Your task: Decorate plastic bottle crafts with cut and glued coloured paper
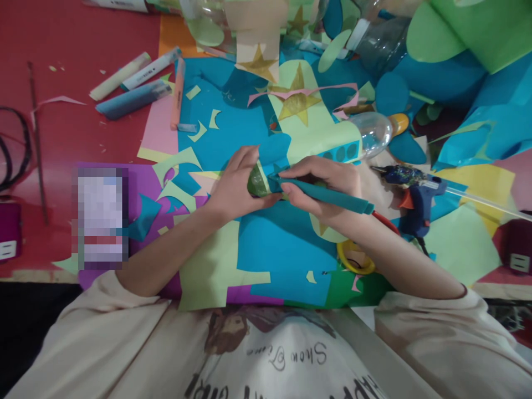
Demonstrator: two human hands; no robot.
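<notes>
My left hand [233,185] is closed around a paper-wrapped plastic bottle [256,182], whose rounded, greenish see-through end shows between thumb and fingers. Blue paper with a darker star-like mark covers the part facing my right hand; the rest is hidden by the hands. In my right hand [326,180], a teal marker [332,195] is held like a pen, its tip end at the blue paper. Just beyond the hands lies a clear bottle [374,133] with an orange cap, wrapped in pale green paper [320,138] with blue pieces and a gold star [298,102].
A blue glue gun [421,194] with a clear stick lies right of my right hand. Near my right forearm is a yellow tape ring [353,257]. Several markers [137,97] lie at upper left, a blurred-out phone [102,216] at left. Paper scraps [178,166] cover the table.
</notes>
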